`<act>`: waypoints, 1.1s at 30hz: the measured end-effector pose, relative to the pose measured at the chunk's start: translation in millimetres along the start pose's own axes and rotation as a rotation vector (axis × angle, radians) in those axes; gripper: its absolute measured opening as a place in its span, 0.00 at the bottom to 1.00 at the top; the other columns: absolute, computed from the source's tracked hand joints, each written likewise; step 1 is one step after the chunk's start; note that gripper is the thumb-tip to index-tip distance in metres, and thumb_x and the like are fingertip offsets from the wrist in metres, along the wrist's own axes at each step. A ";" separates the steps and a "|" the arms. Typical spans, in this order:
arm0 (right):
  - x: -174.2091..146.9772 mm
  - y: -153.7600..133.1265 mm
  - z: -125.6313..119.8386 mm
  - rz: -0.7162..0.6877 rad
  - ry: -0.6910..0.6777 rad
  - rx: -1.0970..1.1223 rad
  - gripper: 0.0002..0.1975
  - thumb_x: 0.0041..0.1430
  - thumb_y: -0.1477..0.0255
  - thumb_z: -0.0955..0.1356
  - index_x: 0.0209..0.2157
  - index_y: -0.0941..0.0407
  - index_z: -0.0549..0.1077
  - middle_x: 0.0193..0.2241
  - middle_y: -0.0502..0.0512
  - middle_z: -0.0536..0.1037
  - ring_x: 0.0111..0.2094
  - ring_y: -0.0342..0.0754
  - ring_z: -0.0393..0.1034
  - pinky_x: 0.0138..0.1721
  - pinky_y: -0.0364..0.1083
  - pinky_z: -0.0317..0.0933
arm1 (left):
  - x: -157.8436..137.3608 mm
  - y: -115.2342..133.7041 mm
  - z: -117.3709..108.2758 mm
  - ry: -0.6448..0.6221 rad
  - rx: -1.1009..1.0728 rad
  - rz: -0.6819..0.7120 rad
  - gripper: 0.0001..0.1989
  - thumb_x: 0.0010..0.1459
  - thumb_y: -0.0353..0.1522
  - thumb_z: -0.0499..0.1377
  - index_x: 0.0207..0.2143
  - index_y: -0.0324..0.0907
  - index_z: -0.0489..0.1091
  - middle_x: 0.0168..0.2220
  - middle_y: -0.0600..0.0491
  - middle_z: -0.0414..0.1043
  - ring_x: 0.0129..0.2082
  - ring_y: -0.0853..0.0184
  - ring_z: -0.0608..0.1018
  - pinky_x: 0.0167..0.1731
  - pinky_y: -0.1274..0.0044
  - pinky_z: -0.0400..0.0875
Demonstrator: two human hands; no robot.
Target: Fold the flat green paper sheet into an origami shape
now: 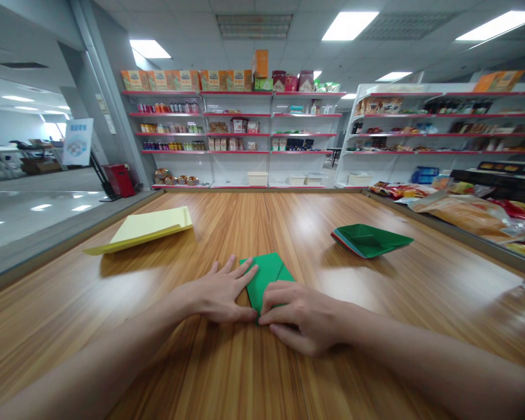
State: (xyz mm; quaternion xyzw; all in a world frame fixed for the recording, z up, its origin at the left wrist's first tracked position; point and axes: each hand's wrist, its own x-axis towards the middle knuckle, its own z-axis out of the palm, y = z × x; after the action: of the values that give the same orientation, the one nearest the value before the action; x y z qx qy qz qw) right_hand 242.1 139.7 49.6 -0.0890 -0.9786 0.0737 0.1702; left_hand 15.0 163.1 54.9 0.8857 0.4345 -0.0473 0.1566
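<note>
A folded sheet of green paper (pixel 268 269) lies on the wooden table between my hands, with a crease line across its upper right part. My left hand (pixel 228 290) rests flat with its fingers spread, the fingertips on the paper's left edge and the thumb by its near corner. Curled fingers of my right hand (pixel 300 315) close on the paper's lower right side near that same corner. The right hand covers part of the paper, so its near fold is partly hidden.
Left of my hands lies a yellow paper sheet (pixel 151 226) with a folded edge. A stack of folded papers (pixel 371 240), green on top, sits to the right. The table (pixel 227 373) has a raised rim; packaged snacks (pixel 468 213) lie beyond its right side. Stocked shelves (pixel 238 114) stand behind.
</note>
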 end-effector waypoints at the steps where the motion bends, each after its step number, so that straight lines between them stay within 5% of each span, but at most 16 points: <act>1: 1.0 -0.3 0.8 -0.001 0.003 -0.007 0.11 0.55 0.80 0.62 0.37 0.61 0.74 0.31 0.58 0.75 0.36 0.48 0.67 0.40 0.46 0.63 | 0.2 0.0 0.3 -0.002 0.000 -0.002 0.50 0.50 0.61 0.49 0.66 0.48 0.33 0.67 0.47 0.27 0.64 0.41 0.34 0.58 0.48 0.40; 9: 10.3 3.3 8.8 -0.005 0.029 -0.096 0.08 0.53 0.78 0.62 0.23 0.58 0.69 0.22 0.54 0.68 0.29 0.47 0.63 0.34 0.46 0.60 | 0.5 1.0 2.4 0.005 0.019 -0.004 0.50 0.50 0.60 0.50 0.66 0.47 0.33 0.67 0.46 0.27 0.64 0.41 0.34 0.58 0.48 0.40; 18: -1.0 10.0 16.0 -0.019 0.171 -0.044 0.07 0.54 0.79 0.62 0.27 0.58 0.70 0.25 0.56 0.72 0.31 0.48 0.65 0.34 0.47 0.61 | 0.8 0.8 3.8 0.021 0.005 -0.020 0.51 0.49 0.61 0.49 0.66 0.47 0.33 0.67 0.44 0.28 0.64 0.40 0.34 0.57 0.47 0.39; 25: 4.3 9.7 13.2 0.003 0.077 -0.102 0.06 0.52 0.78 0.62 0.24 0.57 0.67 0.23 0.54 0.68 0.29 0.47 0.62 0.35 0.47 0.58 | 0.5 2.2 4.2 0.023 0.000 -0.023 0.51 0.49 0.62 0.48 0.66 0.46 0.34 0.67 0.44 0.29 0.64 0.40 0.34 0.57 0.47 0.40; 33: -1.9 19.4 21.6 0.031 0.143 -0.151 0.06 0.51 0.79 0.63 0.23 0.56 0.65 0.24 0.53 0.67 0.30 0.46 0.61 0.35 0.46 0.58 | 0.7 2.2 4.7 0.031 0.005 -0.021 0.50 0.50 0.61 0.49 0.66 0.48 0.33 0.67 0.45 0.28 0.64 0.40 0.35 0.57 0.47 0.39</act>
State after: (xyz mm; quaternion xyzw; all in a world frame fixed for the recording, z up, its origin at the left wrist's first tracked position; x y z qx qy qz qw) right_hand 239.4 155.7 25.5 -0.1217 -0.9652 -0.0044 0.2314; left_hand 17.5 160.8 50.8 0.8821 0.4461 -0.0360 0.1472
